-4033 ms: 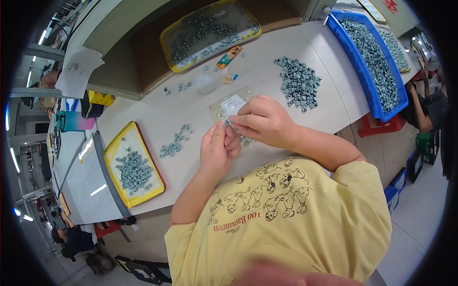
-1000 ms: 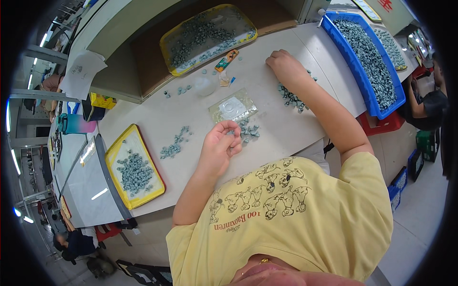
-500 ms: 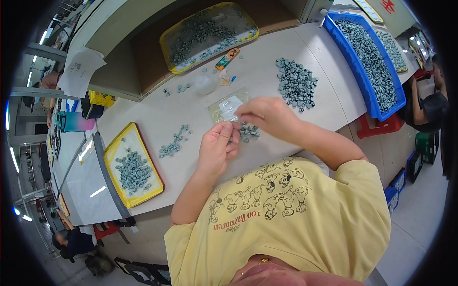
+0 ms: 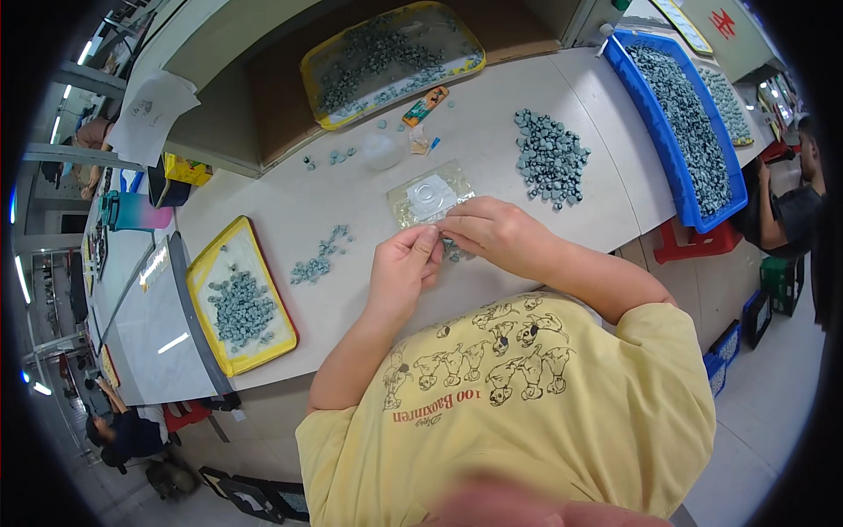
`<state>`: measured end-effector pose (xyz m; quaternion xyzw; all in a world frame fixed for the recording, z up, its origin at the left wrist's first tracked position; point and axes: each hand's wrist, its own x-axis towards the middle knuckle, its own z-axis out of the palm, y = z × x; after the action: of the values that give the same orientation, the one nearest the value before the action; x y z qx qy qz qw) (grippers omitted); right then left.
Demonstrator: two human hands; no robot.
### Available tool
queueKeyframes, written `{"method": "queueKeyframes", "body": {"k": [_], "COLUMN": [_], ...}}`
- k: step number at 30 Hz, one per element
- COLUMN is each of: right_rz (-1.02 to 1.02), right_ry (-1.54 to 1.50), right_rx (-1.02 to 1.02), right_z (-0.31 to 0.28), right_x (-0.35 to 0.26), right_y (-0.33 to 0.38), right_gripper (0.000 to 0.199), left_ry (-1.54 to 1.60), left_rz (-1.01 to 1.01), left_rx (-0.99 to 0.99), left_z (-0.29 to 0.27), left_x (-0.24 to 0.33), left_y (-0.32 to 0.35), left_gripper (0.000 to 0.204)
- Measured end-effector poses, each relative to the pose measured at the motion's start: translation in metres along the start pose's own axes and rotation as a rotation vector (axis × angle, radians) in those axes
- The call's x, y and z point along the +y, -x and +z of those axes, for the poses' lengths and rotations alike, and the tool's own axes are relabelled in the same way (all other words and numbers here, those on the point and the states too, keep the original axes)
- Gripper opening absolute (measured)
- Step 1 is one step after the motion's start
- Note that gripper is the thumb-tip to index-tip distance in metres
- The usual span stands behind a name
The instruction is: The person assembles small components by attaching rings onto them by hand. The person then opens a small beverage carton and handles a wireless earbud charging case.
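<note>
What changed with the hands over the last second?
The right hand came back from the loose pile of grey parts to meet the left hand beside the clear bag; what its fingers carry is hidden. The left hand, bag and yellow tray stayed put.

A factory assembly workshop is indicated by a long workbench (image 4: 290, 211), trays of small grey parts (image 4: 241, 303), a blue bin (image 4: 685, 123) and seated co-workers (image 4: 786, 211).

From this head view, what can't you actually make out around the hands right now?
- What the left hand and right hand pinch: too small, covered by fingertips.
- The small grey-blue parts near the clear bag: mostly behind the right hand.
- Single pieces in the loose pile: too small to tell shape.
</note>
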<state>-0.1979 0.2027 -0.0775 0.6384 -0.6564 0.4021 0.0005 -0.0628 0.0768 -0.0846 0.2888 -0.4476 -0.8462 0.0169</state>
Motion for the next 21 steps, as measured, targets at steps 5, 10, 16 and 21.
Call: {"method": "queueKeyframes", "body": {"k": [5, 10, 16, 21], "right_rz": [-0.002, -0.111, -0.207, -0.205], "right_ry": [-0.018, 0.174, 0.27, 0.291], "right_rx": [0.003, -0.058, -0.042, -0.057], "right_z": [0.003, 0.004, 0.013, 0.016], "right_x": [0.011, 0.033, 0.034, 0.03], "right_y": [-0.001, -0.007, -0.017, -0.023], "right_gripper": [0.024, 0.026, 0.029, 0.032], "left_ry": [0.018, 0.102, 0.051, 0.033], "left_rz": [-0.024, -0.013, 0.037, 0.043], "left_rx": [-0.013, -0.026, -0.008, -0.021], "left_z": [-0.002, -0.006, -0.016, -0.023], "left_x": [0.004, 0.008, 0.008, 0.011], "left_y": [0.002, 0.003, 0.006, 0.005], "left_gripper": [0.022, 0.025, 0.023, 0.022]}}
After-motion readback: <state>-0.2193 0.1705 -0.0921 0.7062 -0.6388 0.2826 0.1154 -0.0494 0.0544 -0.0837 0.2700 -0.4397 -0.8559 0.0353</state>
